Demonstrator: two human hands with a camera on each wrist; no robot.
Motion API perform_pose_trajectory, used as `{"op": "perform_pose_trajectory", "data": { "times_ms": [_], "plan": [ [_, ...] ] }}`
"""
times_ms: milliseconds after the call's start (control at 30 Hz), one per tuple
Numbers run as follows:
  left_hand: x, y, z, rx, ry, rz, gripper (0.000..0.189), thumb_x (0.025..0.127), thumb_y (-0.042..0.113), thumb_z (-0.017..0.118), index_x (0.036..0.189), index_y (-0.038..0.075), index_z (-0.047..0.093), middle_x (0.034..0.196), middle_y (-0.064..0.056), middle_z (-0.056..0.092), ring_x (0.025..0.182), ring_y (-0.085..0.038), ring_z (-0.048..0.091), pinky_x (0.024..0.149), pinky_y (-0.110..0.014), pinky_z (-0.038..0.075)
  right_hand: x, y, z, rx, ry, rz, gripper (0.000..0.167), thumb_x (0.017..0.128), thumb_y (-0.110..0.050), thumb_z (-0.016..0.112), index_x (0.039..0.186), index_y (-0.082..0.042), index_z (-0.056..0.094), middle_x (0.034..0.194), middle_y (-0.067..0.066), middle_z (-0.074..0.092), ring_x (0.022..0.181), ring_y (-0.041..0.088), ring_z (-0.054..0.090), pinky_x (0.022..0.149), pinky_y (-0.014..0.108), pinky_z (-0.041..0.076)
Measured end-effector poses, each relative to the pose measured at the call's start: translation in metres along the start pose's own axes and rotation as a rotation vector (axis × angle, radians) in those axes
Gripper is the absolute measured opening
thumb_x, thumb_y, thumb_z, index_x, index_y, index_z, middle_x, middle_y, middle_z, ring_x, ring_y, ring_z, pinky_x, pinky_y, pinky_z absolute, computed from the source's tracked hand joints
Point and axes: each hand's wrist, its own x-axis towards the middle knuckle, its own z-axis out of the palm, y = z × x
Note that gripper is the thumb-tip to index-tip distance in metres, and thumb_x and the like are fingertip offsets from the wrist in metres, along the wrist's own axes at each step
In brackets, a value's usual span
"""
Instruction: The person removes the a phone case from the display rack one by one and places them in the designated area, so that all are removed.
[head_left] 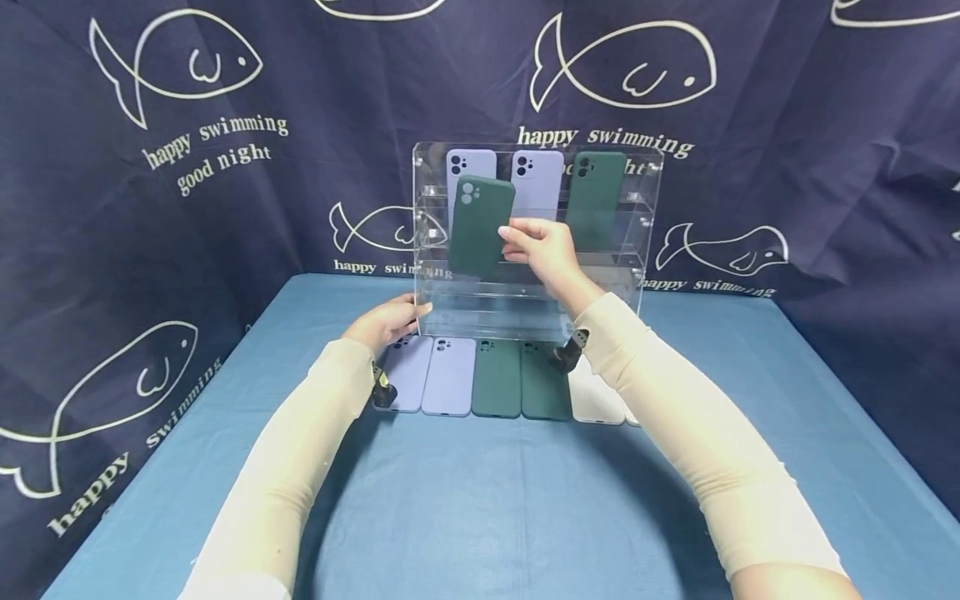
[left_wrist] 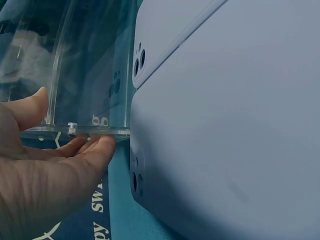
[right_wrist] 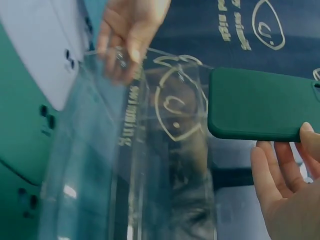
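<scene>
Against the navy fish-print cloth (head_left: 465, 75), I record the green case (head_left: 480, 229) at upper centre of frame, left of the nearer right hand (head_left: 546, 250), which pinches its edge, long axis near upright, top leaning slightly right, while the left hand (head_left: 390, 321) grips the clear stand (head_left: 510, 312).

The raised green phone case (head_left: 477, 237) looks like smooth, matt plastic, as do the lilac cases (head_left: 447, 379) lying at left; the rack (head_left: 498, 315) is clear, glossy plastic. The desk (head_left: 495, 500) has a matt cloth surface, and the far backdrop (head_left: 420, 92) is creased, printed fabric.
</scene>
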Motion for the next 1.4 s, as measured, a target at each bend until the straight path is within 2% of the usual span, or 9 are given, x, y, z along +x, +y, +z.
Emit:
{"op": "perform_pose_trajectory", "data": {
  "times_ms": [167,300,533,700,900,1000,1067,1200,1400],
  "plan": [
    [-0.001,0.002,0.0,-0.001,0.003,-0.01,0.062,0.103,0.018,0.046,0.155,0.009,0.015,0.16,-0.012,0.019,0.147,-0.023,0.02,0.123,-0.033,0.024,-0.018,0.009,-0.001,0.014,-0.052,0.083,0.037,0.089,-0.009,0.07,0.121,0.009,0.063,0.104,0.016,0.071,0.071,0.012,0.068,0.083,0.042,0.061],
    [-0.002,0.003,0.001,-0.008,0.003,-0.019,0.064,0.103,0.018,0.047,0.156,0.011,0.012,0.161,-0.011,0.018,0.148,-0.022,0.018,0.124,-0.033,0.024,-0.031,0.015,-0.003,-0.002,-0.08,0.144,0.039,0.09,-0.012,0.069,0.123,0.008,0.062,0.105,0.014,0.07,0.074,0.011,0.068,0.081,0.038,0.062],
    [-0.001,0.003,0.001,-0.003,-0.01,-0.006,0.063,0.103,0.016,0.045,0.156,0.009,0.011,0.161,-0.012,0.017,0.148,-0.023,0.017,0.124,-0.033,0.023,-0.05,0.02,-0.003,0.033,-0.097,0.227,0.033,0.091,-0.009,0.067,0.118,0.01,0.062,0.084,0.001,0.068,0.075,0.013,0.067,0.087,0.041,0.06],
    [-0.001,0.002,0.001,0.008,-0.022,-0.014,0.061,0.103,0.015,0.045,0.155,0.007,0.014,0.16,-0.012,0.02,0.145,-0.024,0.023,0.121,-0.034,0.027,-0.065,0.026,-0.002,0.017,-0.132,0.273,0.028,0.091,-0.007,0.066,0.112,0.011,0.063,0.073,-0.001,0.067,0.069,0.012,0.067,0.082,0.038,0.062],
    [-0.002,0.006,-0.001,0.038,-0.031,-0.007,0.061,0.103,0.017,0.046,0.155,0.007,0.016,0.159,-0.012,0.023,0.138,-0.021,0.03,0.116,-0.029,0.033,-0.081,0.036,-0.002,0.005,-0.205,0.339,0.021,0.092,-0.005,0.065,0.107,0.009,0.063,0.074,0.0,0.064,0.068,0.013,0.065,0.083,0.042,0.061],
    [-0.002,0.008,-0.003,0.045,-0.037,-0.001,0.061,0.104,0.018,0.044,0.156,0.008,0.014,0.16,-0.012,0.022,0.138,-0.019,0.029,0.114,-0.027,0.035,-0.088,0.04,0.001,0.014,-0.239,0.377,0.021,0.092,-0.005,0.064,0.107,0.009,0.063,0.077,0.001,0.065,0.069,0.013,0.065,0.082,0.042,0.062],
    [-0.002,0.008,-0.004,0.038,-0.048,0.004,0.062,0.104,0.018,0.043,0.156,0.008,0.01,0.161,-0.012,0.018,0.144,-0.02,0.023,0.118,-0.028,0.032,-0.095,0.044,0.004,0.028,-0.254,0.406,0.02,0.092,-0.004,0.064,0.108,0.009,0.063,0.078,0.002,0.066,0.069,0.013,0.066,0.081,0.041,0.062],
    [-0.001,0.006,-0.006,-0.039,-0.094,0.004,0.065,0.105,0.016,0.04,0.156,0.007,0.002,0.163,-0.011,0.008,0.151,-0.022,0.007,0.125,-0.033,0.019,-0.111,0.052,0.009,0.042,-0.302,0.456,0.024,0.092,-0.003,0.062,0.112,0.012,0.061,0.084,0.005,0.065,0.07,0.014,0.065,0.081,0.04,0.062],
    [-0.002,0.002,-0.007,-0.078,-0.125,0.01,0.065,0.105,0.014,0.036,0.156,0.007,-0.005,0.164,-0.012,0.003,0.151,-0.024,0.001,0.126,-0.037,0.011,-0.134,0.065,0.017,0.027,-0.397,0.574,0.022,0.093,-0.004,0.061,0.109,0.011,0.06,0.078,0.01,0.061,0.07,0.017,0.065,0.082,0.04,0.062]
  ]
}}
